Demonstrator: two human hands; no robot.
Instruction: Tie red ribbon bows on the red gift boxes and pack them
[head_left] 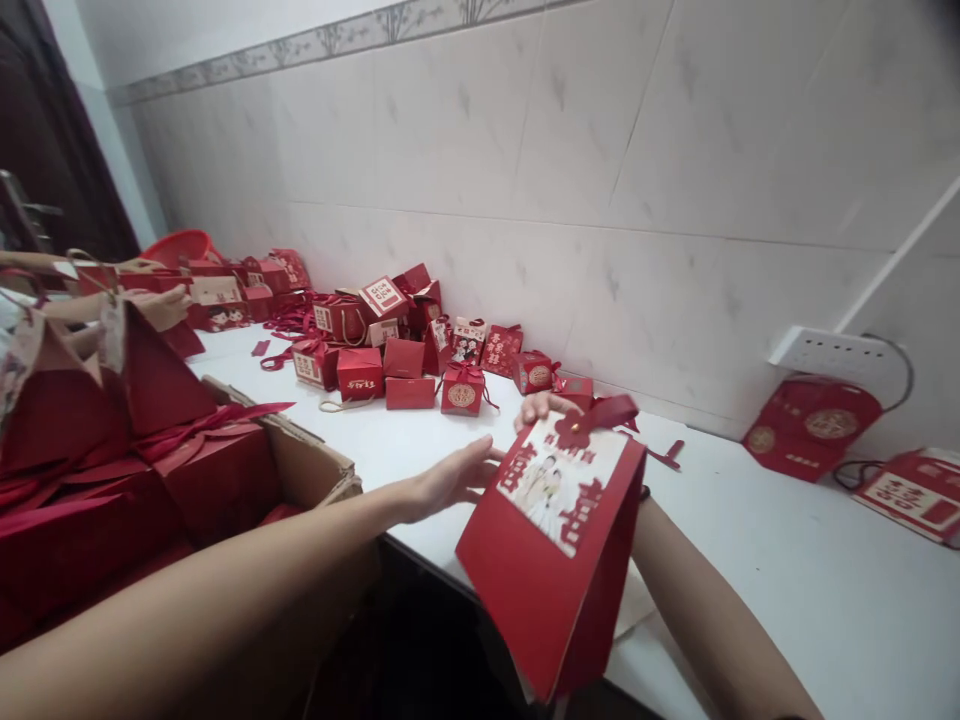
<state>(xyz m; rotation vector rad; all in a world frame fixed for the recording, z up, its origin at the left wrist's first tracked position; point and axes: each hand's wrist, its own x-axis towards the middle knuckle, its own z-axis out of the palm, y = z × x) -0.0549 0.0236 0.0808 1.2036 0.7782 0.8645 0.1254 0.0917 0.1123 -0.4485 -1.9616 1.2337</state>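
A tall red gift box with a white picture panel of a couple and a ribbon at its top tilts over the table's front edge. My right hand reaches round behind it, and its fingers curl over the box's top; the rest of that hand is hidden. Beside the box's left edge is my left hand, its fingers stretched out and apart. Whether those fingertips touch the box I cannot tell. To the left, a cardboard carton holds several similar red boxes.
Small red boxes are heaped along the wall on the white table. A power strip, a red bag and a flat box stand at right. Another person's hand is at far left, near a red basin.
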